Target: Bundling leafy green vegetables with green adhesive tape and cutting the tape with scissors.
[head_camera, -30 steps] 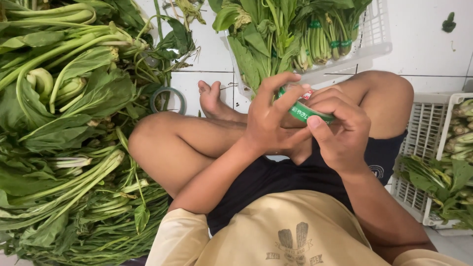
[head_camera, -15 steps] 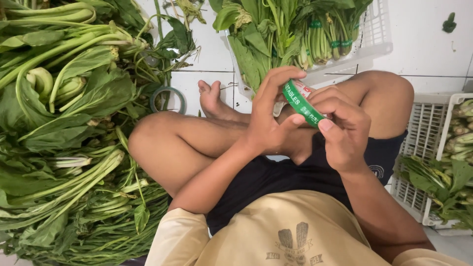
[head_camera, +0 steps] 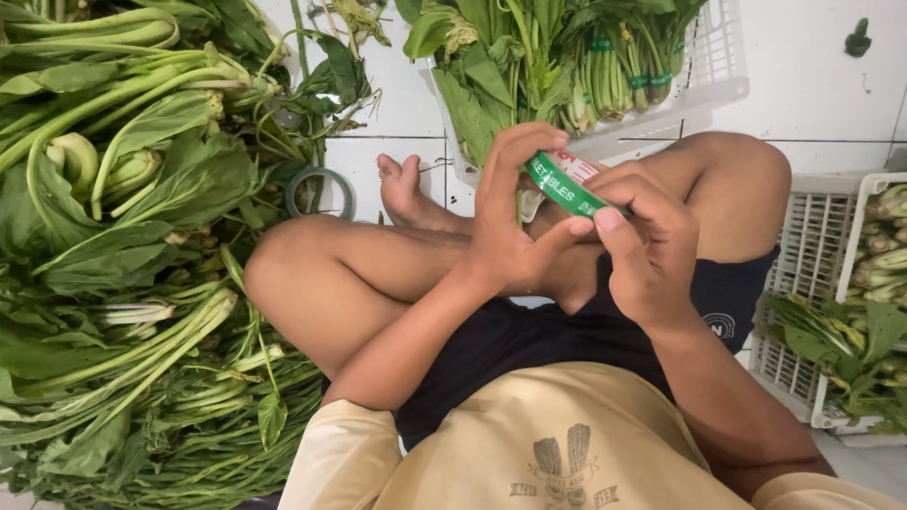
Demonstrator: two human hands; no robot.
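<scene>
Heaps of loose leafy greens (head_camera: pixel 123 236) fill the floor at your left, with a spare tape ring (head_camera: pixel 321 192) lying on the white tiles beside them. Your left hand (head_camera: pixel 510 222) rises from a bent forearm over your crossed legs, its fingers curled around a roll of green tape (head_camera: pixel 559 186). Your right hand (head_camera: pixel 652 250) grips the same roll from the other side, thumb pressed on its edge, perhaps at the tape's end. Behind stands a white crate (head_camera: pixel 704 80) of bundled greens.
</scene>
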